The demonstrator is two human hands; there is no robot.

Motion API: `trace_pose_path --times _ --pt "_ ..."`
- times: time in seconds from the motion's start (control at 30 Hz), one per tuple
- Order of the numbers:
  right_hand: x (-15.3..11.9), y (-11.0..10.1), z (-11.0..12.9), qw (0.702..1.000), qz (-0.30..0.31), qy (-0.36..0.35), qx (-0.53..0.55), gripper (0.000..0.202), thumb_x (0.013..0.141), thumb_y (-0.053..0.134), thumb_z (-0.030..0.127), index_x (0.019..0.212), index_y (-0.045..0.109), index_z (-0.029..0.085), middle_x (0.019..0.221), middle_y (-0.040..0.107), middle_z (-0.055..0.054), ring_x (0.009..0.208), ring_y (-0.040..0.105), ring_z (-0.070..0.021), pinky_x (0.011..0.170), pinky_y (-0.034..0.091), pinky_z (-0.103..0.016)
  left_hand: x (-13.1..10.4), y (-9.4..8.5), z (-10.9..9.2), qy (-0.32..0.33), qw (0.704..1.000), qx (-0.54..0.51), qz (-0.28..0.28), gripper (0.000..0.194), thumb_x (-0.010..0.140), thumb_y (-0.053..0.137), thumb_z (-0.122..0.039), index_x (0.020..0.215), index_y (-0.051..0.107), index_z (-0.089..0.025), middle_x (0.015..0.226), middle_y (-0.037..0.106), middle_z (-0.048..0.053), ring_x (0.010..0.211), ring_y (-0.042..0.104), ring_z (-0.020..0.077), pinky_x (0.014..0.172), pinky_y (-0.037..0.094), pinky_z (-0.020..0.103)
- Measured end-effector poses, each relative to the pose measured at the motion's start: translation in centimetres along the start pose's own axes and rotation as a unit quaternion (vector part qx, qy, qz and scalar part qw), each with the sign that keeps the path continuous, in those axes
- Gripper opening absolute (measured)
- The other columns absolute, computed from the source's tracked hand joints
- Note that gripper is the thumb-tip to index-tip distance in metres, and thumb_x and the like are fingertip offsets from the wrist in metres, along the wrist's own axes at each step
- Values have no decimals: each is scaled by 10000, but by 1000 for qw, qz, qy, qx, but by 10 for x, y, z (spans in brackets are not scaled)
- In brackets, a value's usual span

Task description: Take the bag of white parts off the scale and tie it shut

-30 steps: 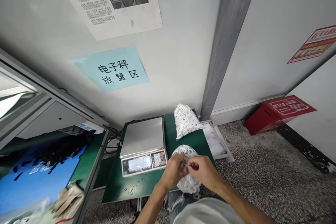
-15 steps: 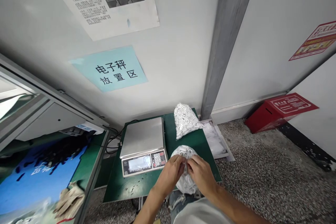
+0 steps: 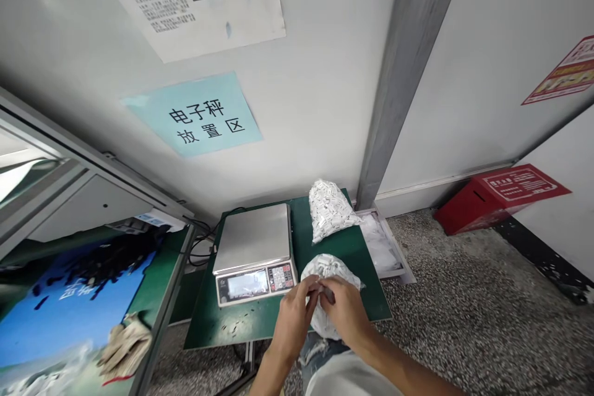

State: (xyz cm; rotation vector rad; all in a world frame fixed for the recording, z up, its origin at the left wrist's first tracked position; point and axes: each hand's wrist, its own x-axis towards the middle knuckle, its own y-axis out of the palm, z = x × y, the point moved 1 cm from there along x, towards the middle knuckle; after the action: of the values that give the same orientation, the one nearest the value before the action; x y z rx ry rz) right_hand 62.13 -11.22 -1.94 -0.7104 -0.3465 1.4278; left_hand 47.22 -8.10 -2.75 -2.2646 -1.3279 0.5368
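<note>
A clear plastic bag (image 3: 335, 267) filled with small white parts rests at the front edge of the green table, directly under my hands. My left hand (image 3: 297, 306) pinches the bag's gathered plastic from the left. Against it, my right hand (image 3: 342, 304) grips the same gathered part, fingers closed and nearly touching the left ones. Exactly how the plastic runs between the fingertips is hidden. Behind it lies a second full bag of white parts (image 3: 330, 210), untouched. Left of the bags sits an electronic scale (image 3: 254, 238) with a lit display and a bare steel plate.
The green table (image 3: 301, 223) has tiny dark bits at its front left. A drawer with plastic bags (image 3: 380, 244) juts out at right, and a red box (image 3: 496, 198) stands on the floor. A workbench with a blue mat (image 3: 93, 315) and gloves (image 3: 125, 346) is at left.
Both hands have shifted slightly left and closer together on the bag's gathered plastic. More of the bag's right side shows. The view has tilted a little.
</note>
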Motion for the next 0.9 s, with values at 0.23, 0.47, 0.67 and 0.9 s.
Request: trace_pose_path --times 0.23,0.47,0.67,0.9 --pt "-4 4 -6 999 -5 -20 40 221 918 569 184 1119 662 177 1045 708 -59 975 657 -194 911 501 -415 1 9 4 -19 998 -31 -52 288 911 496 -228 1198 516 -221 963 669 48 890 640 200 825 494 353" --pt "0 -8 -3 993 19 -18 112 289 914 589 247 1181 647 153 1136 698 -104 1068 643 -215 969 485 -430 3 16 1 -68 990 -58 -108 40 859 520 -206 899 514 -209 787 543 -10 726 515 160 708 431 278" --pt "12 -10 -7 979 85 20 185 313 906 618 278 1188 623 143 1034 715 -68 952 680 -198 869 543 -414 5 20 -1 -88 986 -80 -120 21 852 509 -210 836 496 -211 745 521 -23 660 455 144 651 383 256" --pt "16 -21 -9 971 111 31 211 316 899 624 312 1164 623 142 964 705 -52 880 673 -188 836 534 -400 6 14 0 -78 990 -112 -47 122 872 496 -215 946 589 -183 825 608 16 725 524 160 697 415 276"
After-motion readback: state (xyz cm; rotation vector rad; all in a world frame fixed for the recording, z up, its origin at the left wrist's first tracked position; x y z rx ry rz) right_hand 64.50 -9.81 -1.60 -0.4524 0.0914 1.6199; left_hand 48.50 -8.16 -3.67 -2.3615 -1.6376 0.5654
